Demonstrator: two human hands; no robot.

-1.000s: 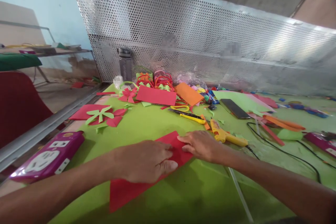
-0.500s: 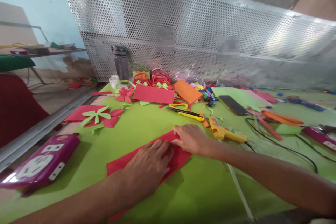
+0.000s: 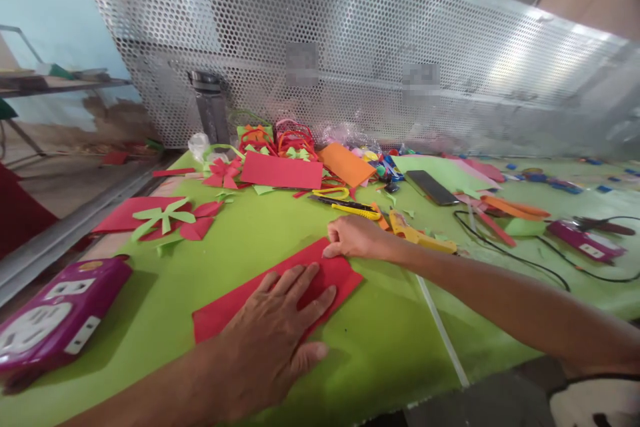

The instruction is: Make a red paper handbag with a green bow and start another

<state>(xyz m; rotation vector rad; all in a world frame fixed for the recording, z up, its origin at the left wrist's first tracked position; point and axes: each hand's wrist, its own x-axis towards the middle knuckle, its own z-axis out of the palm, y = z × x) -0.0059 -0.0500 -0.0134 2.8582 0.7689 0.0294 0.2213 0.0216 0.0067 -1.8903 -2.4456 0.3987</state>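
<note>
A folded red paper (image 3: 220,310) lies slantwise on the green table covering. My left hand (image 3: 270,333) rests palm down across its lower middle, fingers spread and stretched out, hiding part of it. At the far edge of the paper, near its upper right corner, my right hand (image 3: 353,238) is closed, with thumb and curled fingers at the edge. Just beyond that hand lies a yellow-and-black cutter knife (image 3: 355,209). A yellow glue gun (image 3: 420,237) is partly behind my right wrist.
Purple power strips stand at the left (image 3: 65,313) and right (image 3: 585,241), with black cables. A phone (image 3: 433,188), red card (image 3: 283,170), orange card (image 3: 347,165), paper flowers (image 3: 165,217) and a bottle (image 3: 213,110) lie or stand farther back. A perforated metal panel (image 3: 250,20) closes the rear.
My left hand has opened, its thumb and fingers spreading wider over the red paper. My right hand stays closed near the paper's upper corner. The whole view has shifted slightly.
</note>
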